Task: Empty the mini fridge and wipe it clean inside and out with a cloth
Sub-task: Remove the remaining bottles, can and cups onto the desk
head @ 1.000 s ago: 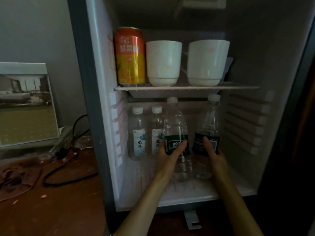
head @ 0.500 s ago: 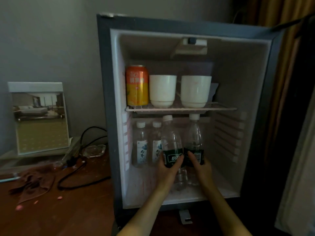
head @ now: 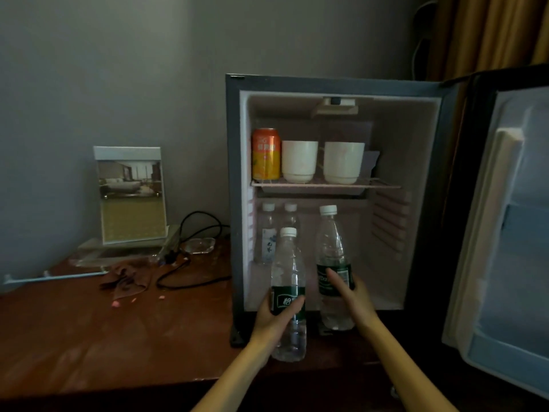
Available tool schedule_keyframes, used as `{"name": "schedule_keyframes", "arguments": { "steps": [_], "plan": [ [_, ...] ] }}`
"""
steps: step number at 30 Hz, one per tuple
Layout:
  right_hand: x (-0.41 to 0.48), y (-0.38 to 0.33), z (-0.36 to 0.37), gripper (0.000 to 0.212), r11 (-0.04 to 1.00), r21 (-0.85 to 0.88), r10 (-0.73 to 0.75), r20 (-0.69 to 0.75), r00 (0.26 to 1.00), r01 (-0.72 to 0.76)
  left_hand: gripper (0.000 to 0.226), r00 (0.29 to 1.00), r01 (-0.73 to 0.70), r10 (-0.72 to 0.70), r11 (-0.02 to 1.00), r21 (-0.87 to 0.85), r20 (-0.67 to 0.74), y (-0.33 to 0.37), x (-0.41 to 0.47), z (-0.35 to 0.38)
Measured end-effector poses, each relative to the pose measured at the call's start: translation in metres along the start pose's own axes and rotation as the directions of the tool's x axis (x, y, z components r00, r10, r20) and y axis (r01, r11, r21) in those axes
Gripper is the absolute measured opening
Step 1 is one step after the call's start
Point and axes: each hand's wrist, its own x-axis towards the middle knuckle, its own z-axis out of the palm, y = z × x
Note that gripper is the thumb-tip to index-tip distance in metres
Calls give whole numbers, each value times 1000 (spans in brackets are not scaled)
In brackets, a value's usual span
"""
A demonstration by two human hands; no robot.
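step: emptying mini fridge (head: 233, 203) | left hand (head: 277, 318) grasps left bottle (head: 288, 272) round its green label, upright, just outside the fridge's opening | right hand (head: 353, 295) grasps right bottle (head: 331, 242) likewise, upright, beside it | judgement: counter (head: 89, 337) lies left of the fridge; left hand nearer; keep bottles vertical

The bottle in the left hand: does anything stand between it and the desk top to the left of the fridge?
Nothing visible does. The bottle in the left hand is in front of the fridge. The black cable and brown cloth lie farther back on the desk, near the wall.
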Motion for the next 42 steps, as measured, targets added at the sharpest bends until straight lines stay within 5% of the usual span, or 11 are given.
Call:
{"name": "schedule_keyframes", "arguments": {
  "steps": [3, 8, 12, 18, 24, 29, 34, 38, 42],
  "plan": [
    [-19, 3, 15, 32, 1000, 6, 6, 40, 999, -6, 52, 999, -19, 19, 1000, 13, -45, 0, -22, -22],
    [-49, 0, 63, 14, 998, 47, 43, 153, 987, -51, 44, 989, -21, 19, 1000, -14, -147, 6, -56, -67],
    [-63, -2, 112, 33, 992, 92, 57, 280, 958, -85, 32, 962, -24, 7, 998, -60, -271, 16, -78, -109],
    [-75, -1, 189, 48, 969, 143, 116, 464, 878, -203, 74, 889, -20, 4, 999, -31, -458, 25, -102, -180],
    [-88, 1, 250, 41, 968, 139, 111, 514, 851, -210, 78, 782, -58, 49, 998, 6, -622, 31, -116, -238],
    [-88, 11, 271, 43, 975, 130, 78, 565, 821, -181, 33, 746, -140, 189, 982, 127, -639, 33, -114, -255],
    [-81, 20, 276, 45, 976, 143, 56, 557, 829, -163, 64, 752, -216, 326, 943, 253, -573, 27, -101, -257],
    [-72, 28, 276, 67, 979, 144, 49, 514, 856, -142, 67, 805, -262, 378, 918, 298, -456, 24, -86, -253],
    [-69, 32, 274, 59, 984, 136, 19, 550, 835, -113, 64, 832, -287, 363, 929, 234, -420, 18, -75, -251]
  ]
}}
